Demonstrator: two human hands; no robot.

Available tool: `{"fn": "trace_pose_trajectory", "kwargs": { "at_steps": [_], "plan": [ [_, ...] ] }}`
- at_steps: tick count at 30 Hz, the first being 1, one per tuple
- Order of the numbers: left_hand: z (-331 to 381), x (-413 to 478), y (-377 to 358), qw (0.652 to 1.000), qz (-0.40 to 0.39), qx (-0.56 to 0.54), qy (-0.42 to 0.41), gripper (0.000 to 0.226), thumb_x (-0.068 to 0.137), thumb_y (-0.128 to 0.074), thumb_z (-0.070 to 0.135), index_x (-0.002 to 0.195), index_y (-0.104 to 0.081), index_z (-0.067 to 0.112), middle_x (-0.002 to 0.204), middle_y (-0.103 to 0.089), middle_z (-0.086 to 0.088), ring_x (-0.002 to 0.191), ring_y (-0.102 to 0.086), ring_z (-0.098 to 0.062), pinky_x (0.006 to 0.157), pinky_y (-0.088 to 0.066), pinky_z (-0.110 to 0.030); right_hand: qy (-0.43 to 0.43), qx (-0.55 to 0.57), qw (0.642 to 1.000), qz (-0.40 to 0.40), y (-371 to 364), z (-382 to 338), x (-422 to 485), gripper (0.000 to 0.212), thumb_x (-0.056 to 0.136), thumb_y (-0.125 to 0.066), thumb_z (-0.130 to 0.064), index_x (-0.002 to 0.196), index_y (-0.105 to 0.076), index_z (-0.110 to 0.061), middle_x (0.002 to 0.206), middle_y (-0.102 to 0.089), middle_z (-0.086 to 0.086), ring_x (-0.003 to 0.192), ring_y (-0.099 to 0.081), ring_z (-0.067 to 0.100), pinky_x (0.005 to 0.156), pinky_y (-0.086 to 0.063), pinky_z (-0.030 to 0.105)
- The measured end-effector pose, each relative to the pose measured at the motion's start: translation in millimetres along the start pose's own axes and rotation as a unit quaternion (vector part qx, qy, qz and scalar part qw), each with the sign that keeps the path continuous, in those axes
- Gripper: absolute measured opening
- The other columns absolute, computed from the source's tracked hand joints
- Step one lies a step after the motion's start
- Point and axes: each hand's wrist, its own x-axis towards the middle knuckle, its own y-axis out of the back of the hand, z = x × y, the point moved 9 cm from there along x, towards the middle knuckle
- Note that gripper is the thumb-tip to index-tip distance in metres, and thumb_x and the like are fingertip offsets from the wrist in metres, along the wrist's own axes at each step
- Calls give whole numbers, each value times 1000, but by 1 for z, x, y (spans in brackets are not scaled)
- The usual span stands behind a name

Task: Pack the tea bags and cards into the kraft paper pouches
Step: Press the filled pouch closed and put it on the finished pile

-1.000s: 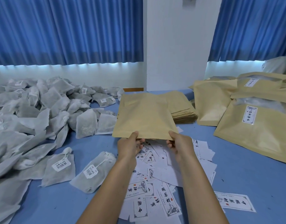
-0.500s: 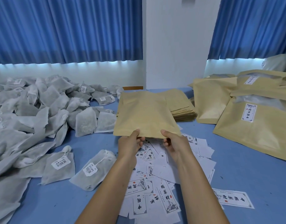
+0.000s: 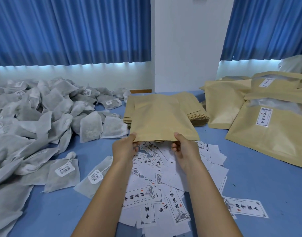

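Blue curtains hang behind a blue counter (image 3: 259, 182). Both hands, left hand (image 3: 124, 148) and right hand (image 3: 184, 149), pinch the near edge of one pouch (image 3: 162, 124) above the cards (image 3: 157, 185); tea bags (image 3: 49, 115) lie left. Spreading the mouth wide first should ease filling.

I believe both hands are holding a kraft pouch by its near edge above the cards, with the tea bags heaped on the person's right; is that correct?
Not quite: the head view shows the tea bags heaped on the person's left. The left hand and right hand do hold the kraft pouch by its near edge above the cards.
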Motion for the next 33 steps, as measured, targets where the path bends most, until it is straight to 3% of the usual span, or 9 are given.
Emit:
{"fn": "trace_pose_trajectory", "kwargs": {
  "at_steps": [5, 8, 10, 15, 22, 28, 33],
  "plan": [
    [2, -9, -12, 998, -5, 43, -53, 18, 92, -59, 11, 88, -62, -7, 59, -58, -10, 29, -45, 0, 35, -35, -11, -64, 14, 995, -73, -31, 24, -13, 20, 81, -75, -16, 89, -61, -5, 67, -56, 7, 51, -46, 13, 56, -45, 22],
    [-2, -11, -21, 993, -31, 97, -61, 24, 90, -61, 12, 70, -59, 1, 42, -55, -1, 28, -41, -1, 33, -32, -11, -59, 5, 992, -107, -44, 31, -19, 13, 82, -73, -9, 90, -63, -5, 72, -59, 6, 54, -47, 12, 51, -45, 19],
    [-6, -11, -27, 988, -60, 127, -59, 28, 90, -61, 15, 64, -56, 5, 41, -55, 0, 29, -42, -3, 33, -31, -11, -47, -6, 992, -115, -48, 32, -21, 7, 84, -68, -2, 89, -63, -3, 73, -59, 7, 54, -46, 12, 45, -41, 17],
    [-11, -9, -31, 977, -100, 185, -48, 26, 86, -66, 23, 65, -62, 9, 62, -58, -11, 46, -44, -14, 56, -37, -27, -15, -19, 996, -86, -42, 27, -19, 25, 82, -64, 8, 106, -62, 12, 71, -56, 8, 48, -39, 10, 40, -32, 16],
    [-6, -8, -29, 983, -79, 150, -67, 23, 87, -67, 17, 66, -65, 7, 53, -58, -3, 35, -44, -4, 39, -36, -13, -27, 25, 998, -52, -35, 24, -19, 10, 85, -62, 5, 85, -59, -4, 72, -57, 7, 52, -42, 12, 43, -38, 17],
    [-1, -14, -28, 987, -64, 122, -86, 16, 86, -66, 14, 72, -67, 5, 46, -58, 4, 34, -47, -1, 40, -37, -10, -28, 18, 998, -46, -31, 19, -18, 12, 84, -65, 5, 80, -58, -4, 67, -54, 5, 50, -41, 11, 43, -37, 17],
    [2, -12, -26, 989, -57, 109, -88, 14, 85, -68, 14, 75, -68, 4, 57, -61, -2, 36, -48, -1, 43, -41, -10, -24, 42, 999, -12, -21, 14, -14, 9, 83, -67, 4, 81, -60, -2, 71, -56, 6, 54, -43, 11, 44, -38, 17]
  ]
}}
